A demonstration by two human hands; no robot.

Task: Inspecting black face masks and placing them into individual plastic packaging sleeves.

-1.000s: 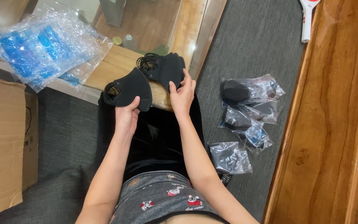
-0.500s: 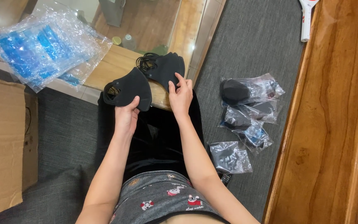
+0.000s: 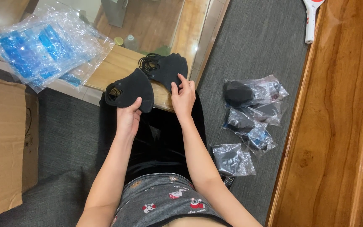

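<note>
- Wooden low table with a glass top stands ahead of the seated person, its near edge running just past both hands.
- Brown cardboard box sits on the grey carpet at the far left, off the table's near left corner.
- Stack of clear plastic sleeves with blue print lies across the table's near left corner, hanging partly over the edge.
- Sealed clear bags holding dark masks lie scattered on the carpet to the right, well apart from the table.
- Black fabric face mask, folded flat, juts over the table's near edge, pinched at its lower rim.
- Second black fabric mask with looped ear cords rests on the wooden edge just beside the first.
- Left hand is closed around the first mask's lower edge, thumb on top.
- Right hand is loosely spread, its fingertips touching the second mask's near edge without gripping it.
</note>
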